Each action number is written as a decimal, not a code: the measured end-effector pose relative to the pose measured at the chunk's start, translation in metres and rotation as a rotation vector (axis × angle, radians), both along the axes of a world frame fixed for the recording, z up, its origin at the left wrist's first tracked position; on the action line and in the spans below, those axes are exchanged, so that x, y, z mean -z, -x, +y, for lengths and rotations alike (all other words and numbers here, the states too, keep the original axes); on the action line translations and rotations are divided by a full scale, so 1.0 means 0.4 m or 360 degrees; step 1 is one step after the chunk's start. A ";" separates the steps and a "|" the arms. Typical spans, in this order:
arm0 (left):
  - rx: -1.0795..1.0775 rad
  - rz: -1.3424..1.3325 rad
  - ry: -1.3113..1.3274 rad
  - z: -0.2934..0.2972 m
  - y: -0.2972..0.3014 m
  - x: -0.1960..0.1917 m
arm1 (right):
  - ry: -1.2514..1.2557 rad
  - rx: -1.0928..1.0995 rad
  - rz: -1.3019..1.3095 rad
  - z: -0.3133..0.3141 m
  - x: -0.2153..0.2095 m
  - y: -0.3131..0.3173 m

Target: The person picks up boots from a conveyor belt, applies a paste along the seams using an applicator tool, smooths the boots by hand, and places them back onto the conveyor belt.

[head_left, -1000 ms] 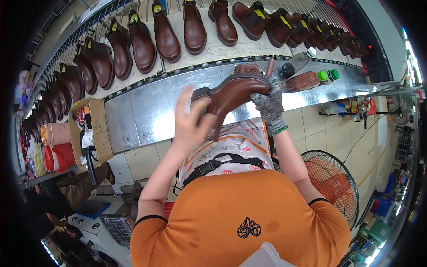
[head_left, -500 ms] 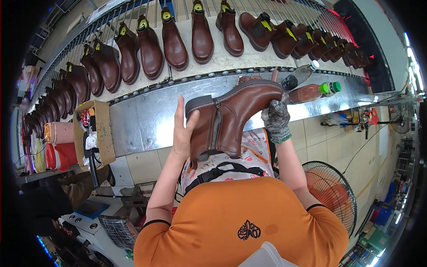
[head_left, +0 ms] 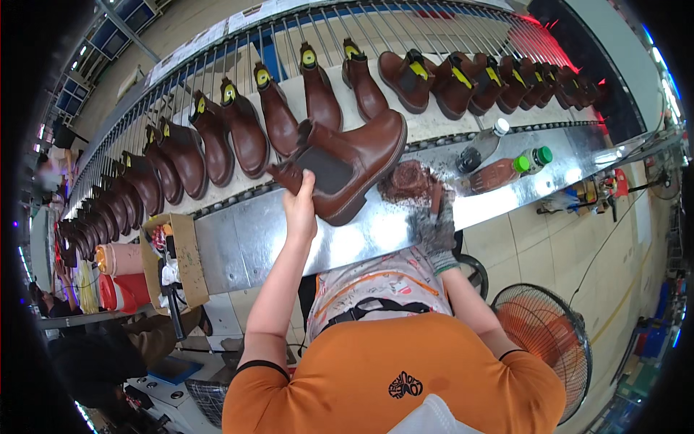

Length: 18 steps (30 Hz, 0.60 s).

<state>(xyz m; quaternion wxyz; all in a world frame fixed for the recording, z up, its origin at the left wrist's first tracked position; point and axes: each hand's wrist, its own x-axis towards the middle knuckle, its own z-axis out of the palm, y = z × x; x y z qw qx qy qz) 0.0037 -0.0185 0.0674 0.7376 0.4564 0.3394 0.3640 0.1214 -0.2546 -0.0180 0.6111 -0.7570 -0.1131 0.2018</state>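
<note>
My bare left hand (head_left: 302, 211) is closed on the shaft top of a brown leather ankle boot (head_left: 379, 148), with a dark elastic side panel facing up. The boot hangs tilted over the metal ledge, its toe pointing away to the right, in front of the row. My right hand (head_left: 438, 233), in a grey knitted glove, is low over the ledge's near edge. Motion smears its fingers. Just beyond them is a short brown stick-like piece (head_left: 436, 197); whether they grip it I cannot make out. Beside it lies a brown, stained, crumpled lump (head_left: 406, 181).
Several brown boots (head_left: 244, 137) line the pale conveyor (head_left: 361, 108) behind the metal ledge (head_left: 238, 242). Bottles with green caps (head_left: 499, 175) and a clear bottle (head_left: 483, 146) lie at right. A cardboard box (head_left: 191, 257) stands at left, a fan (head_left: 538, 329) at lower right.
The boot has swung up and away to the left, turning from its zip side to its elastic side. My right hand has left its toe and dropped nearer me. The view has shifted.
</note>
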 end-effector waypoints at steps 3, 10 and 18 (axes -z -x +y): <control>0.0136 -0.0032 -0.0121 0.022 -0.179 -0.049 | -0.0137 0.0147 -0.0005 -0.071 0.194 -0.023; 0.0080 0.0066 -0.0686 0.197 -0.602 -0.133 | 0.0555 -0.0078 -0.0838 -0.068 0.137 -0.007; -0.0444 0.0212 -0.1115 0.480 -0.968 -0.187 | 0.0461 -0.0082 -0.0607 -0.053 0.086 -0.006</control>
